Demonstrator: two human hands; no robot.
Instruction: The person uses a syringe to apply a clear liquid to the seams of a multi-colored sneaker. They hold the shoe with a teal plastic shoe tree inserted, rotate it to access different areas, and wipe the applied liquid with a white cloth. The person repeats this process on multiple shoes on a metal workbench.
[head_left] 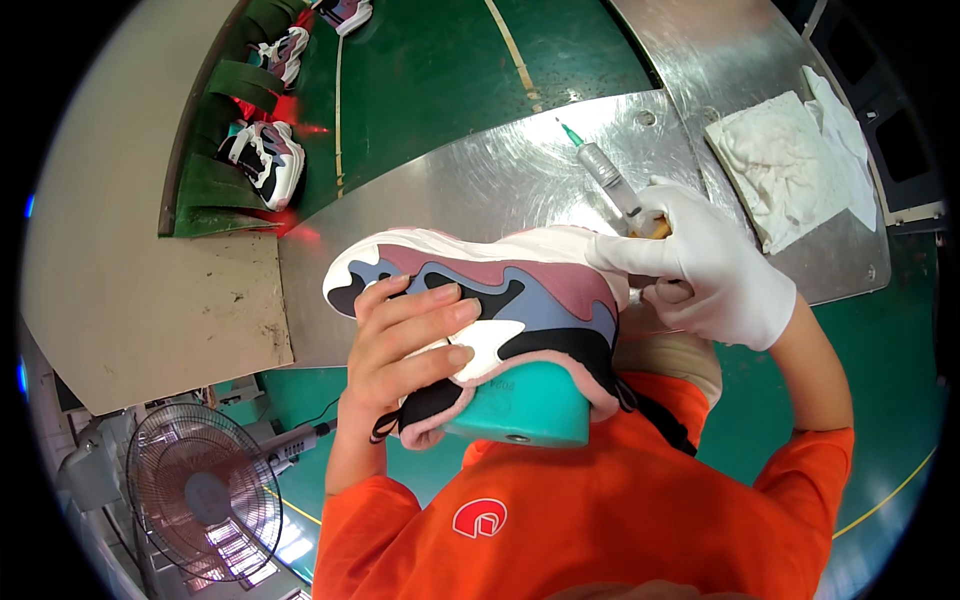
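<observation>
Centre frame: bare left hand [405,345] grips a sneaker [480,300] on its teal last [525,405]; gloved right hand [705,270] holds a syringe [608,172] at the heel.

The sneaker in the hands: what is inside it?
A teal shoe last fills the sneaker and protrudes from its opening. How far it reaches toward the toe is hidden by the upper and the left hand.

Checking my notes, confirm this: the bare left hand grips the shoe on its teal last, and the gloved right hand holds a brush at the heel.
Wrong in one respect: the head view shows the right hand holding a syringe, not a brush. The bare left hand does grip the shoe on its teal last.
</observation>
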